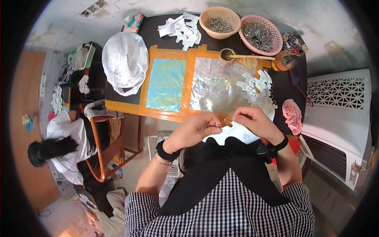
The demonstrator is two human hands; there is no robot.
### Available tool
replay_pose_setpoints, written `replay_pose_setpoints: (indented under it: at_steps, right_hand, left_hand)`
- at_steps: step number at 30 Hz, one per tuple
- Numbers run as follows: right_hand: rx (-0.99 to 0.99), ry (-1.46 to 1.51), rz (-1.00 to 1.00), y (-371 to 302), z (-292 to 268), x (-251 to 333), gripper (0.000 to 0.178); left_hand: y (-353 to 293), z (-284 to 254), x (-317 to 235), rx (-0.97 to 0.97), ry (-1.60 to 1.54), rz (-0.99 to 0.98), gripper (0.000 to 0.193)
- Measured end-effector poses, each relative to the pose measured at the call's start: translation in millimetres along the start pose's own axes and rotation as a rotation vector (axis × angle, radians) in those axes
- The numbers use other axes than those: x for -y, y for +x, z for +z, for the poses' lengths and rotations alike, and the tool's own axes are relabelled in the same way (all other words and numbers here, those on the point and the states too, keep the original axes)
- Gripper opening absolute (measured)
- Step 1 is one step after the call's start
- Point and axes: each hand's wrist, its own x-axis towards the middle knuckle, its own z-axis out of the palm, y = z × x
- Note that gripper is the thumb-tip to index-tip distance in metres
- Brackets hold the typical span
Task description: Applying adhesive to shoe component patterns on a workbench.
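Note:
Near the front edge of the table, my left hand (197, 130) is closed in a pinch. A small silvery metal piece (217, 125) shows at its fingertips, too small to make out exactly. Facing it, my right hand (256, 120) pinches a curved metal ring (228, 122), which stands out from the thumb and forefinger. Below both hands lies a white cut-out card (241, 134) with a scalloped edge and a faint print. My right fingers overlap its upper edge; whether they grip it I cannot tell.
Metal rings fill a beige bowl (204, 19) and a pink basket (245, 23). A stick rests across an open tin (227, 63). White cut-outs (258, 85) lie nearby. A white plastic bag (124, 63) sits left. Another person (67, 138) sits beyond a chair (94, 152).

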Motion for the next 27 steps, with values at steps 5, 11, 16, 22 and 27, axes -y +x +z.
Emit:
replay_pose_setpoints:
  at_steps: [5,11,16,22,27]
  right_hand:
    - [-0.135,0.404,0.094,-2,22,23,0.021]
    - [-0.257,0.161,0.033,-15,15,14,0.013]
    - [-0.154,0.333,-0.006,-27,0,4,0.017]
    - [0.079,0.01,-0.09,-21,-16,19,0.022]
    - [0.009,0.225,-0.09,-13,-6,9,0.014]
  left_hand:
    - [2,-16,0,0.065,-0.044,-0.033,0.014]
    - [14,-3,-13,0.133,-0.225,0.007,0.025]
    - [16,8,-28,0.091,-0.257,0.051,0.031]
    - [19,15,-59,-0.002,0.137,0.054,0.034]
    - [20,19,-21,-0.674,0.177,0.38,0.014]
